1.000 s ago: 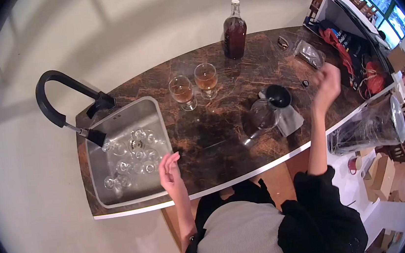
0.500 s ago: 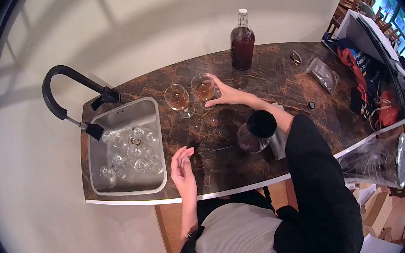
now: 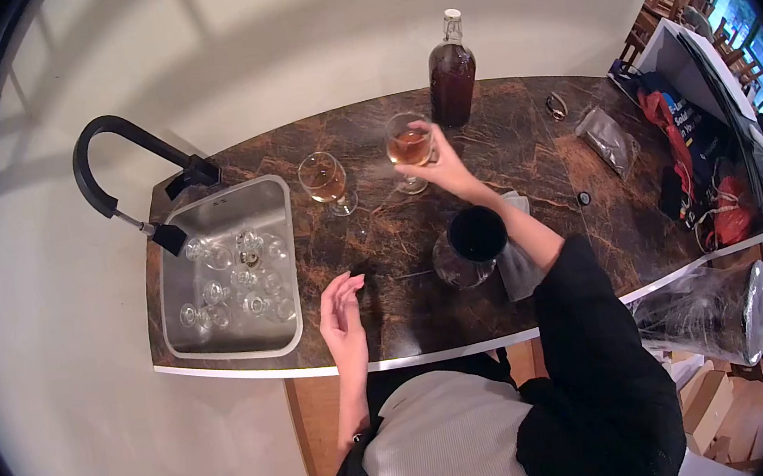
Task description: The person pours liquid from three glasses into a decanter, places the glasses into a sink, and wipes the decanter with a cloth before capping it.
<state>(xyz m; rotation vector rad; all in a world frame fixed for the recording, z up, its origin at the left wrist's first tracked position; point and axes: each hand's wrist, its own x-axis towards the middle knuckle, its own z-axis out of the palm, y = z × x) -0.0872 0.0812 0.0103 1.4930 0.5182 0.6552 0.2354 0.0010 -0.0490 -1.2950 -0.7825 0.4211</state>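
Observation:
My right hand [image 3: 439,162] is wrapped round a stemmed glass [image 3: 410,147] with amber liquid, near the back of the dark marbled counter. To its left stands a second stemmed glass [image 3: 323,181], also with amber liquid. A tall swing-top bottle [image 3: 453,84] of dark red liquid is upright behind my right hand. My left hand [image 3: 344,314] hovers over the counter's front part, fingers loosely extended and apart from any object. Below my right forearm is a round glass vessel with a black top [image 3: 477,234], beside a grey cloth [image 3: 518,265].
At the left, a steel sink [image 3: 288,248] holds several clear glasses under a black faucet [image 3: 114,127]. On the right lie a plastic packet [image 3: 609,142], a small black cap [image 3: 584,199], a metal clasp [image 3: 556,106] and a red and dark bundle [image 3: 682,132].
My right hand has closed round the right-hand glass and moved it rightward, away from the other glass. My left hand has stayed nearly where it was. The view has shifted slightly.

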